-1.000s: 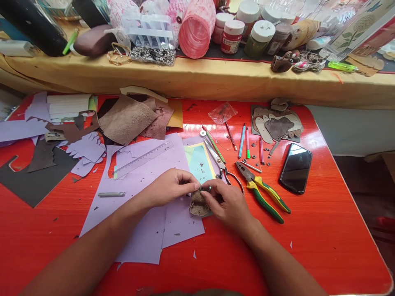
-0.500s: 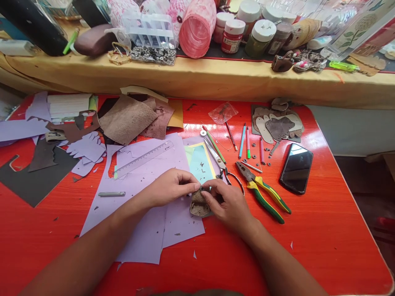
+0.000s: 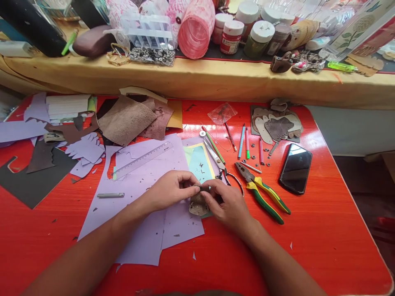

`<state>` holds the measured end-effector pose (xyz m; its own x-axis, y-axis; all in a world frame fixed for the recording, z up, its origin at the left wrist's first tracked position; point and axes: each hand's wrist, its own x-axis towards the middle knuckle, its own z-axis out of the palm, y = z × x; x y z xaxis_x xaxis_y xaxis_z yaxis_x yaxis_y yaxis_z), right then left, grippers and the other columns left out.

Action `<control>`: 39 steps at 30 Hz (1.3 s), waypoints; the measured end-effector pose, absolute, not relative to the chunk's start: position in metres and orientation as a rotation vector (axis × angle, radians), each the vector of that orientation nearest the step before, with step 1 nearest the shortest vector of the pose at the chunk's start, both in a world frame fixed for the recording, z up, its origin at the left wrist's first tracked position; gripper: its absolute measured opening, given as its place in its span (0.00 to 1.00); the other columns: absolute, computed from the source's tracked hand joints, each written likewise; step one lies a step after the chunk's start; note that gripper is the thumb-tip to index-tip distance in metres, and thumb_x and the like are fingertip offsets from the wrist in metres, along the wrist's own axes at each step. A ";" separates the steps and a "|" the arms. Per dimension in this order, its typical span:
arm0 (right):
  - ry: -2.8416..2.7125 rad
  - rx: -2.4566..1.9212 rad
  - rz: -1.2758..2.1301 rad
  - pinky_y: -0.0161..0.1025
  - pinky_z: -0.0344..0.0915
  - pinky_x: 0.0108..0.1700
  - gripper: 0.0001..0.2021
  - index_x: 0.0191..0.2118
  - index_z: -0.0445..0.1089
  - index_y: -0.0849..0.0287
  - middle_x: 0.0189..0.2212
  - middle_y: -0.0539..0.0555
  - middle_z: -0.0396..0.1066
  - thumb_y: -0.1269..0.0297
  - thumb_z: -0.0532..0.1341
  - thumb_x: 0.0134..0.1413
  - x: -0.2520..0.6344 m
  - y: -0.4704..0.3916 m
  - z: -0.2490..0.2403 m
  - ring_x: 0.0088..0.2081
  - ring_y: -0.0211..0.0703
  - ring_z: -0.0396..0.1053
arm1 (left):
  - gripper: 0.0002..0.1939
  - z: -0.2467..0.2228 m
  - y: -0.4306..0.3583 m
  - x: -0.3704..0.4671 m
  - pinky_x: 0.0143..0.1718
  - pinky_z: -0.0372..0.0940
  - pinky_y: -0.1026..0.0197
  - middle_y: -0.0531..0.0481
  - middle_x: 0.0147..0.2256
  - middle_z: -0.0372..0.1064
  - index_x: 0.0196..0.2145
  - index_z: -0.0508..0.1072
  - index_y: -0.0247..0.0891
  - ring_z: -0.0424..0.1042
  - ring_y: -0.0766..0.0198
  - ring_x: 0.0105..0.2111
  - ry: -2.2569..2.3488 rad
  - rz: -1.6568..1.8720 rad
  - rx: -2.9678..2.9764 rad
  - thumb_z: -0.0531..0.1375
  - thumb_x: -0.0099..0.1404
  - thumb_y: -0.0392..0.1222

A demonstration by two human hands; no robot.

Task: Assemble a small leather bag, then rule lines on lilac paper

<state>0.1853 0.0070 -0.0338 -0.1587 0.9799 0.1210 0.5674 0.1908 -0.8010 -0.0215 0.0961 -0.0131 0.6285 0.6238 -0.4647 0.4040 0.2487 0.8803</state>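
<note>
Near the middle of the table, a small brown leather piece (image 3: 198, 206) hangs between my two hands, over the edge of the purple paper (image 3: 138, 230). My left hand (image 3: 174, 190) pinches its top edge from the left, thumb and index finger together. From the right, my right hand (image 3: 226, 201) grips the same top edge with its fingers curled. A small dark part shows between the fingertips, too small to make out. Scissors (image 3: 219, 164) lie just behind my right hand, and pliers (image 3: 262, 191) with green and yellow handles are to its right.
On the red table (image 3: 333, 238) lie a phone (image 3: 295, 168), markers (image 3: 241, 142), a ruler (image 3: 142, 159), a metal cutter (image 3: 110, 195), leather sheets (image 3: 126, 119) and cut leather shapes (image 3: 279, 128). Behind stands a shelf (image 3: 197, 84) with paint jars (image 3: 231, 37) and boxes.
The leather piece has tilted a little, and its upper part is now more covered by my fingers. My left thumb has shifted slightly toward my right fingertips.
</note>
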 end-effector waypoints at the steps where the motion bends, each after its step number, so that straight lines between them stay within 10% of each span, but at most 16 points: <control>1: -1.804 -1.451 0.803 0.34 0.59 0.28 0.07 0.48 0.74 0.57 0.26 0.47 0.71 0.63 0.61 0.71 0.185 0.007 -0.034 0.23 0.37 0.66 | 0.10 -0.013 0.095 -0.021 0.30 0.62 0.63 0.53 0.28 0.73 0.36 0.79 0.37 0.69 0.65 0.29 0.957 0.213 1.412 0.65 0.65 0.48; 19: -1.765 -1.442 0.772 0.35 0.60 0.29 0.05 0.44 0.74 0.57 0.27 0.49 0.75 0.66 0.61 0.70 0.191 0.008 -0.033 0.24 0.38 0.67 | 0.06 -0.027 0.086 -0.019 0.38 0.68 0.61 0.50 0.35 0.79 0.42 0.77 0.40 0.76 0.63 0.35 0.723 0.756 2.282 0.60 0.76 0.38; 39: -1.861 -1.496 0.791 0.36 0.59 0.31 0.08 0.49 0.77 0.54 0.27 0.49 0.78 0.62 0.62 0.71 0.189 0.007 -0.029 0.25 0.40 0.70 | 0.15 -0.010 0.094 -0.019 0.32 0.62 0.61 0.51 0.29 0.74 0.34 0.79 0.37 0.69 0.63 0.30 0.974 0.172 1.239 0.68 0.61 0.53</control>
